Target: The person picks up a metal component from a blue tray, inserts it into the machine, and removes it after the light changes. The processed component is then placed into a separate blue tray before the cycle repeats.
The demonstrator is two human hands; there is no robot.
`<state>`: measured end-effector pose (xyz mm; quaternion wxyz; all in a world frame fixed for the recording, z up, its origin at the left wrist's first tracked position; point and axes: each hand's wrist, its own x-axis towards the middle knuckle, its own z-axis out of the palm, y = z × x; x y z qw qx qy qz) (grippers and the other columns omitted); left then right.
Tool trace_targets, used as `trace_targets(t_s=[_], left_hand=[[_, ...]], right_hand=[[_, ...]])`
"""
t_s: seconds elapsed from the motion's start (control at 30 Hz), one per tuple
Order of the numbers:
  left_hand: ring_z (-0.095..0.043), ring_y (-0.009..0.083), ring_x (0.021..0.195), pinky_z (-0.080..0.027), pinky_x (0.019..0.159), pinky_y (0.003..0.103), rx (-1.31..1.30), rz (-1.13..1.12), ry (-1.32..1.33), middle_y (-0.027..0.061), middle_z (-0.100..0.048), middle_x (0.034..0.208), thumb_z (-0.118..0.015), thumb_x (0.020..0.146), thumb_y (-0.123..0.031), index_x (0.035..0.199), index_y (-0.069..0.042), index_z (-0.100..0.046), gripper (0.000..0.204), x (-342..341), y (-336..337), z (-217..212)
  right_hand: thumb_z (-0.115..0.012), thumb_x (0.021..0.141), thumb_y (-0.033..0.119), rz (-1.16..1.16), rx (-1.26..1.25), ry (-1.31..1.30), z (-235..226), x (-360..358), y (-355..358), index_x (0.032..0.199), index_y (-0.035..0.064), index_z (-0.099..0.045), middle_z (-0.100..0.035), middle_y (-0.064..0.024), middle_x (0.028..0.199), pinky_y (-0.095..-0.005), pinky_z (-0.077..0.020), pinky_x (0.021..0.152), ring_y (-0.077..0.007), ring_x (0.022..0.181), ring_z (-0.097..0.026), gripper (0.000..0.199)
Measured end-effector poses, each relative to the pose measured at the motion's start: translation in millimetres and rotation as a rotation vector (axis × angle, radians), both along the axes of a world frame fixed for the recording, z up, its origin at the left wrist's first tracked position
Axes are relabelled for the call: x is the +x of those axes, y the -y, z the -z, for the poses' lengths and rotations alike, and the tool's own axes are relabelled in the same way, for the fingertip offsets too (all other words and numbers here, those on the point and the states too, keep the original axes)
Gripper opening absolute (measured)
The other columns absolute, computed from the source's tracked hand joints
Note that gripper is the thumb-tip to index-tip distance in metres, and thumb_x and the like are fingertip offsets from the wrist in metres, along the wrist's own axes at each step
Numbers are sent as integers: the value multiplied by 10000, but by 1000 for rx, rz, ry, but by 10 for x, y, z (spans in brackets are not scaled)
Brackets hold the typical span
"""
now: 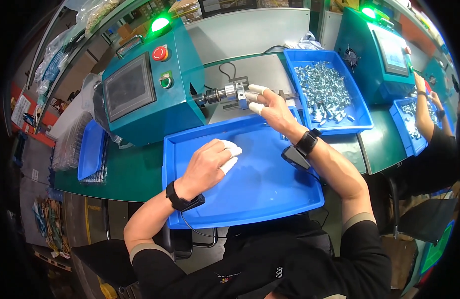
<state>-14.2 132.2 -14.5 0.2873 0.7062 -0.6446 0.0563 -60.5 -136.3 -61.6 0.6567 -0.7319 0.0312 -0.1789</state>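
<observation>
Right hand [271, 107] — fingers spread open, empty — touching the machine's silver metal chuck [229, 93]; left hand [210, 162], loosely curled, empty, rests in the shallow blue plastic tray [270, 194].

right hand [272, 107]: fingertips hide whatever sits at the chuck [229, 93] | left hand [210, 162]: palm contents unseen | co-worker at 3 o'clock: cut off by rim

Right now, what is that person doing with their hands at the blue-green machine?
A person sits at a teal machine. Their right hand, with white finger covers, reaches to the metal spindle sticking out of its side. Their left hand rests curled over a big blue tray in front of them. Another blue tray on the right is full of small shiny metal parts. Another person works farther right.
</observation>
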Motion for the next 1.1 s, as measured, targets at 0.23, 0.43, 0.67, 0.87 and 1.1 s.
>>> trace_targets(t_s=[0.23, 0.43, 0.67, 0.87, 1.1], left_hand=[[-704, 318, 982, -590, 848, 405, 35, -45, -31, 120, -741, 1027, -784, 845, -16, 1100, -38, -765, 257, -37, -133, 8], [-704, 319, 981, -588, 851, 408, 53, -54, -41, 123, -745, 1036, -784, 846, -17, 1098, -39, -762, 254, -41, -192, 17], [-701, 310, 968, -587, 838, 406, 23, -36, -45, 112, -743, 1024, -784, 844, -14, 1088, -41, -762, 247, -101, -166, 7], [-696, 307, 955, -584, 826, 405, 38, -40, -48, 106, -740, 1022, -787, 842, -16, 1092, -44, -762, 253, -137, -225, 8], [-692, 309, 945, -582, 817, 406, 40, -32, -44, 106, -736, 1017, -792, 839, -23, 1100, -48, -763, 264, -176, -287, -2]], right_hand=[[-651, 1015, 110, 132, 20, -62, -53, -30, -8, 1583, 18, -430, -660, -162, 1455, -361, -496, 1096, -242, 1327, -624, 617], [-660, 1006, 120, 106, -80, -22, 1, -3, -34, 1585, 26, -428, -653, -173, 1458, -393, -492, 1115, -270, 1329, -629, 630], [-673, 994, 132, 101, -163, -27, -21, -35, -56, 1598, 40, -417, -641, -186, 1468, -414, -477, 1136, -291, 1352, -617, 662], [-702, 984, 181, 131, -212, 12, -18, -8, -70, 1589, 49, -438, -642, -204, 1454, -420, -502, 1098, -296, 1314, -638, 674], [-732, 958, 281, 406, -388, -123, -177, 16, 9, 1529, -5, -490, -740, -223, 1191, -428, -561, 966, -324, 1098, -731, 683]])
